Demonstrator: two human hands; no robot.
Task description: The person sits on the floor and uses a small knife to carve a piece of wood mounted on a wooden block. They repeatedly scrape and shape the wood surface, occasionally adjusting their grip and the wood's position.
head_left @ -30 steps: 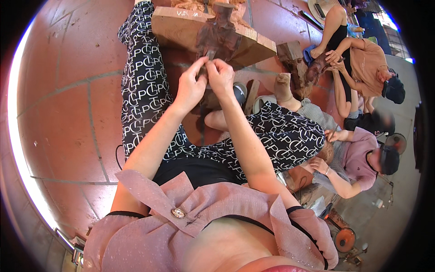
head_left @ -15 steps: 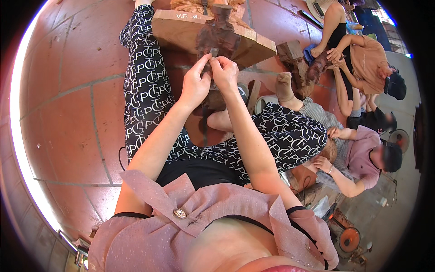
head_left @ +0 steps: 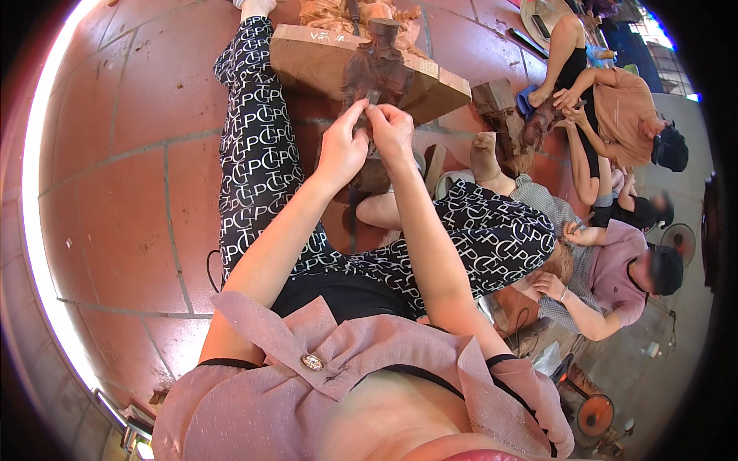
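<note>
A dark brown carved wooden figure point(head_left: 377, 67) leans away from me, its narrow end against a thick pale wood block. My left hand point(head_left: 343, 150) and my right hand point(head_left: 393, 132) meet at the near part of the carving. Thumbs and fingertips of both are closed on a small flat greyish piece point(head_left: 373, 97), pressed to the figure's surface. Whether it is a scraper blade or folded sandpaper, I cannot tell. The fingers hide the part of the carving beneath them.
Behind the figure, the pale wood block point(head_left: 319, 58) carries an orange-brown carving point(head_left: 384, 17). My patterned trouser legs flank the work. To the right, a person in an orange shirt point(head_left: 626, 107) and one in a pink shirt point(head_left: 621, 261) handle wood pieces. A fan point(head_left: 594, 415) stands lower right.
The whole view has shifted slightly, so the hands and carving appear a little farther right and lower. Both hands keep their pinch against the figure.
</note>
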